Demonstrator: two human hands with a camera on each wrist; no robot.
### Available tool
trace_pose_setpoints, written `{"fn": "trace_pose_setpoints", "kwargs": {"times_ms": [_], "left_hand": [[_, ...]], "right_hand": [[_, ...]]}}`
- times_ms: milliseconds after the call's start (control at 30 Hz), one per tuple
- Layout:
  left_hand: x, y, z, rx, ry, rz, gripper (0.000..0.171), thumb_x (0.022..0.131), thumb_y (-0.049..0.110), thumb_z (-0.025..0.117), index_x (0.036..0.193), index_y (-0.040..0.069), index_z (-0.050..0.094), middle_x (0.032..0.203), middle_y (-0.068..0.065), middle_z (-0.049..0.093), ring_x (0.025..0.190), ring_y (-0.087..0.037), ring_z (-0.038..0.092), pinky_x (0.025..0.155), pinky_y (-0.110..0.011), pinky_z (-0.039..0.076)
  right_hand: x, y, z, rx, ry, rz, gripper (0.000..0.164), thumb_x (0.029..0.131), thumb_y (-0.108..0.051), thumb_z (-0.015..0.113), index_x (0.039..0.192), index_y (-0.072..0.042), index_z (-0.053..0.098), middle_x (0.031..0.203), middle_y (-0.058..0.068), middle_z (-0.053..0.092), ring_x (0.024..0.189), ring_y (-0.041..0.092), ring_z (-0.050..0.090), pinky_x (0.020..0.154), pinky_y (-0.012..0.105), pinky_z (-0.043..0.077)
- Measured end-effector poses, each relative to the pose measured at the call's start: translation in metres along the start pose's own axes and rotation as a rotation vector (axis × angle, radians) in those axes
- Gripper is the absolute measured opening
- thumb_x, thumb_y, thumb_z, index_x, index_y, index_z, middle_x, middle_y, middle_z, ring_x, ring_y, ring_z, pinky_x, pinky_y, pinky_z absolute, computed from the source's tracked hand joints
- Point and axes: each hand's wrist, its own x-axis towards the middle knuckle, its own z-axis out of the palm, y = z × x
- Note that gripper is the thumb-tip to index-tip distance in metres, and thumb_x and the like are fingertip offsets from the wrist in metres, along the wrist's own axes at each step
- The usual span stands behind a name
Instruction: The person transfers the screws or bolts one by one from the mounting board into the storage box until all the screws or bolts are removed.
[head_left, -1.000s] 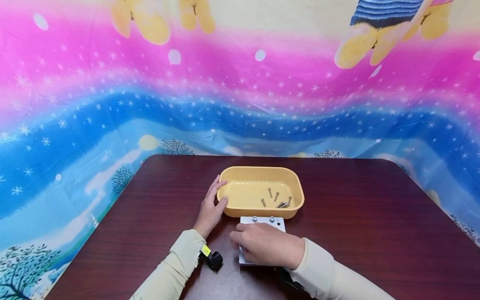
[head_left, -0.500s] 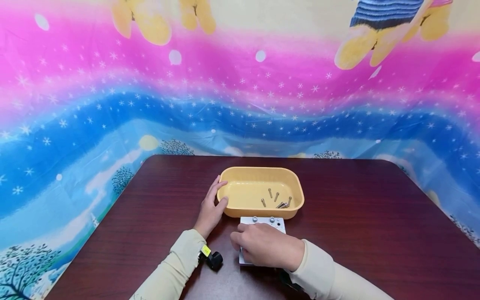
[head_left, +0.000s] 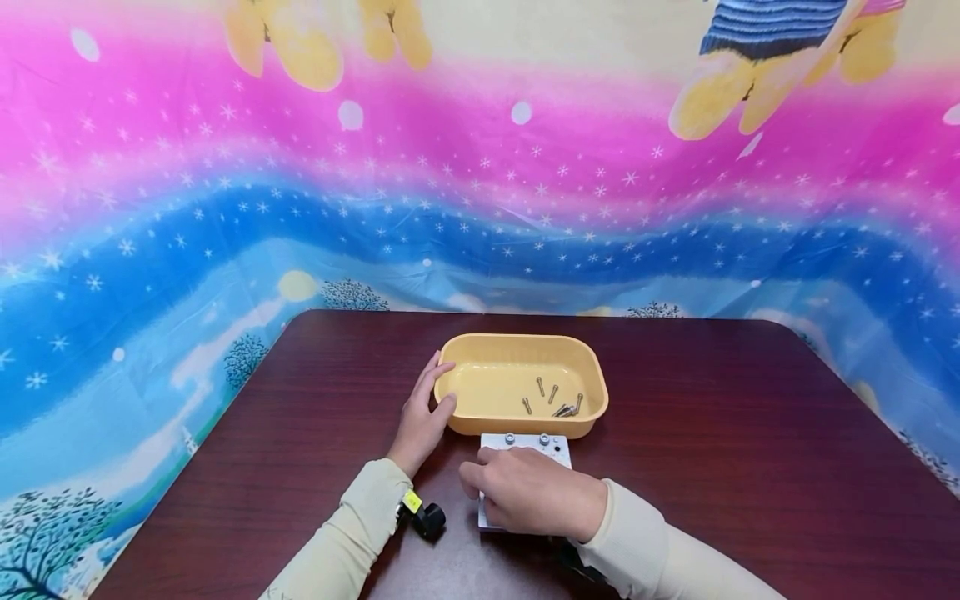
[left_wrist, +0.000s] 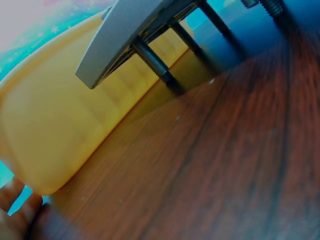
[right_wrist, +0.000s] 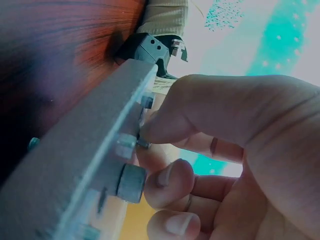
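Note:
A yellow tray (head_left: 480, 343) stands on the dark wooden table (head_left: 712, 433) with several loose screws (head_left: 557, 401) in its right half. My left hand (head_left: 422, 414) rests against the tray's left end, fingers nearly straight; the left wrist view shows its fingertips (left_wrist: 15, 212) by the tray wall (left_wrist: 60, 125). In front of the tray a grey metal plate (head_left: 551, 444) stands on screw legs (left_wrist: 154, 61). My right hand (head_left: 525, 492) covers most of the plate. In the right wrist view its thumb and forefinger pinch a small screw (right_wrist: 143, 143) set in the plate (right_wrist: 75, 170).
Two screw heads (head_left: 527, 438) stick up along the plate's far edge, and another screw head (right_wrist: 131, 183) shows beside my fingers. A black wrist camera (head_left: 429, 521) sits under my left sleeve. Colourful cloth (head_left: 480, 208) hangs behind the table.
My right hand has shifted very slightly on the plate. The left hand and the tray have not moved.

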Motion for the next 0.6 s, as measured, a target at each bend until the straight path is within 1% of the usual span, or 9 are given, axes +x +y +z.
{"fn": "trace_pose_setpoints", "kwargs": {"times_ms": [167, 300, 467, 600], "left_hand": [[-0.0003, 0.0004, -0.0003, -0.001, -0.003, 0.0, 0.045, 0.093, 0.013, 0.055, 0.138, 0.016, 0.051, 0.156, 0.01, 0.026, 0.143, -0.014, 0.023, 0.112, -0.047, 0.026], [0.0, 0.0008, -0.0005, -0.004, -0.005, 0.001, 0.045, 0.094, 0.013, 0.055, 0.138, 0.016, 0.051, 0.157, 0.007, 0.026, 0.143, -0.015, 0.023, 0.112, -0.047, 0.025], [0.0, 0.0002, -0.0002, -0.009, -0.004, -0.002, 0.045, 0.094, 0.012, 0.056, 0.138, 0.016, 0.051, 0.157, 0.005, 0.026, 0.143, -0.015, 0.023, 0.113, -0.047, 0.025], [0.0, -0.0006, 0.0004, -0.012, -0.002, 0.0, 0.045, 0.093, 0.012, 0.056, 0.138, 0.017, 0.052, 0.157, 0.006, 0.026, 0.144, -0.015, 0.023, 0.113, -0.047, 0.025]], "right_hand": [[0.0003, 0.0, 0.0004, 0.003, 0.005, -0.006, 0.017, 0.079, -0.005, 0.063, 0.08, -0.02, 0.055, 0.072, -0.01, 0.047, 0.059, 0.005, 0.046, 0.052, 0.018, 0.036], [0.0005, -0.0005, 0.0004, -0.005, 0.016, -0.003, 0.018, 0.079, -0.006, 0.063, 0.078, -0.02, 0.052, 0.07, -0.01, 0.044, 0.058, 0.005, 0.044, 0.05, 0.019, 0.034], [0.0003, -0.003, 0.0014, -0.061, 0.052, 0.013, 0.021, 0.077, -0.008, 0.064, 0.074, -0.02, 0.047, 0.067, -0.009, 0.041, 0.053, 0.006, 0.043, 0.047, 0.021, 0.033], [-0.0001, -0.005, 0.0019, -0.093, 0.066, 0.032, 0.021, 0.077, -0.009, 0.065, 0.074, -0.019, 0.047, 0.067, -0.008, 0.042, 0.052, 0.008, 0.044, 0.045, 0.023, 0.033]]}}
